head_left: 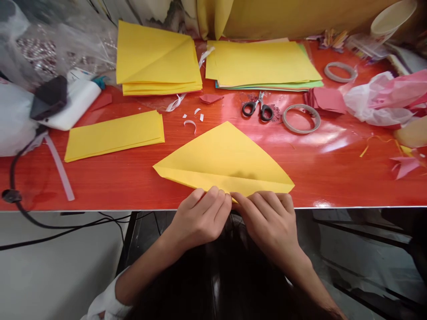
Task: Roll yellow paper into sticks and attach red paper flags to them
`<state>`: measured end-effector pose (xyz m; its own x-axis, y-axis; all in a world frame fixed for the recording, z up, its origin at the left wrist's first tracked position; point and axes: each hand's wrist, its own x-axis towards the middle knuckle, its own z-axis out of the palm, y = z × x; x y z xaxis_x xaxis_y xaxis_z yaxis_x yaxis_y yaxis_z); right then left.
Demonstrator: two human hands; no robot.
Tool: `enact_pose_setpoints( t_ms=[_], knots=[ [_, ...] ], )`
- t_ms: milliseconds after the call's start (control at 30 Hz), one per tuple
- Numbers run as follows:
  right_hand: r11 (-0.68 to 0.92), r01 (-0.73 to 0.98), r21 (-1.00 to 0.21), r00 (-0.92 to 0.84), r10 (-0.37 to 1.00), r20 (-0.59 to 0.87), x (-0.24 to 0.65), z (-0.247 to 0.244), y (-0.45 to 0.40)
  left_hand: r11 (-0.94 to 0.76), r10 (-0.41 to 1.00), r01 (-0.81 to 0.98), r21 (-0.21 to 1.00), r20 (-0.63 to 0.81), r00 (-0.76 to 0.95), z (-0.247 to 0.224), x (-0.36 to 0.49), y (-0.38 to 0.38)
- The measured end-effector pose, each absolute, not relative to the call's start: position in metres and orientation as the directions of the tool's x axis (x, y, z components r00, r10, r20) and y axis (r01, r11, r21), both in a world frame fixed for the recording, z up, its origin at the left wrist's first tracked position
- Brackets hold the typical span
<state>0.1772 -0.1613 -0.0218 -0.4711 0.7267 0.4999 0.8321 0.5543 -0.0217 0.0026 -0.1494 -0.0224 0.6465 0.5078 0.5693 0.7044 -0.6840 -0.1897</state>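
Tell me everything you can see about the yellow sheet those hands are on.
The yellow sheet looks like plain matte paper. One corner points away from the person, with others out to the sides. A crease crosses it from side to side, and the near edge seems folded. It lies on the red table, near the front edge. The left hand and right hand grip its near edge, partly hiding it.

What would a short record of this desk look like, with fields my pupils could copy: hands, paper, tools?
Surface: glossy red tabletop
Left hand: gripping the near edge of the yellow sheet
Right hand: gripping the same edge
Sheet condition: creased across
Scissors: black-handled, beyond the sheet
Nearer tape roll: right of the scissors
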Motion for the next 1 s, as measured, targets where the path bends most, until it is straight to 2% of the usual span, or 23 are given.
enact_pose_setpoints(
  t_ms=[200, 433, 1000],
  knots=[
    [0.55, 0.834, -0.043, -0.46, 0.736, 0.496, 0.1761, -0.0191, -0.1608, -0.672, 0.531, 0.723, -0.163, 0.575, 0.623, -0.0217, 0.0035, -0.1498],
    [0.522, 0.851, -0.054, -0.423, 0.744, 0.518, 0.1784, -0.0171, -0.1594, -0.686, 0.515, 0.699, -0.202, 0.544, 0.663, -0.0238, 0.0047, -0.1501],
    [0.556, 0.831, -0.001, -0.483, 0.723, 0.494, 0.1768, -0.0196, -0.1606, -0.674, 0.52, 0.712, -0.197, 0.557, 0.647, -0.0234, 0.0032, -0.1497]
  ],
)
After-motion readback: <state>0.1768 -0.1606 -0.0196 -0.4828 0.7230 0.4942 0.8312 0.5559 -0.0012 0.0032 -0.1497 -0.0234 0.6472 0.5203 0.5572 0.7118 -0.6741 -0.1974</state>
